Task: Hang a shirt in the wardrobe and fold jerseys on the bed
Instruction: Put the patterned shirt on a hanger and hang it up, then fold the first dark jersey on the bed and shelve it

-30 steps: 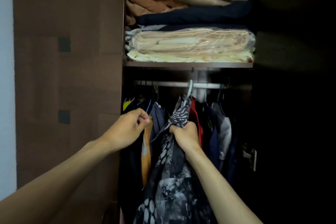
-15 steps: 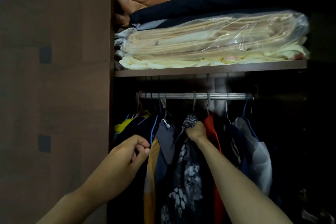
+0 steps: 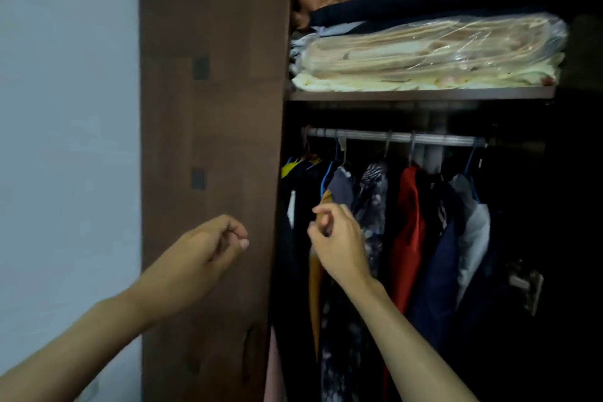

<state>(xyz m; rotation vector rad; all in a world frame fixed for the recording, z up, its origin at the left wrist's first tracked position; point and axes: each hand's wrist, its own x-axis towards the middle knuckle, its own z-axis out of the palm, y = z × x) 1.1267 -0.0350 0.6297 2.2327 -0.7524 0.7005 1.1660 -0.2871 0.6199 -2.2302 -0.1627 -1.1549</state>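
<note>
We see the black-and-white patterned shirt (image 3: 372, 199) hanging from the rail (image 3: 396, 136), at twelve o'clock of our right hand (image 3: 337, 238). Both that and our left hand (image 3: 208, 246) are loosely curled, holding nothing. Darkness swallows the shirt's hem.

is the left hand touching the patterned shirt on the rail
Apart. The head view shows the left hand out in front of the brown wardrobe door, holding nothing, while the patterned shirt hangs inside beyond the right hand.
</note>
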